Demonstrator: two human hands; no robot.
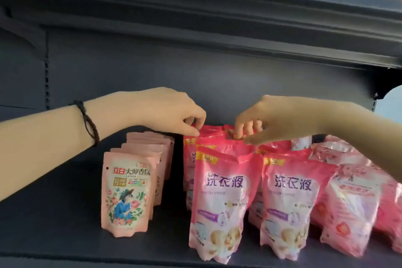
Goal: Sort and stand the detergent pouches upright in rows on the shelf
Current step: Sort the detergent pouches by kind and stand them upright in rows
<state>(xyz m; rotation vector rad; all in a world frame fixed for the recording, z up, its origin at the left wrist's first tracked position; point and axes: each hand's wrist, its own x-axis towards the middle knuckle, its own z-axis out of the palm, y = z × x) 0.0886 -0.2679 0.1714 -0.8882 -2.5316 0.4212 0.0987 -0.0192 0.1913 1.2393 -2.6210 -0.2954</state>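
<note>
On a dark shelf (65,235) stand rows of detergent pouches. Several small pale pink pouches (127,193) form a row at the left. Two rows of large bright pink pouches (221,200) stand in the middle, the right one fronted by another pouch (289,204). My left hand (174,113) pinches the top left corner of a bright pink pouch (214,137) at the back of the middle row. My right hand (267,119) pinches the same pouch's top edge further right.
More pink pouches (352,202) lean untidily at the right end of the shelf. The upper shelf (217,28) hangs low overhead. A dark back panel closes the rear. A black bracelet (87,122) circles my left wrist.
</note>
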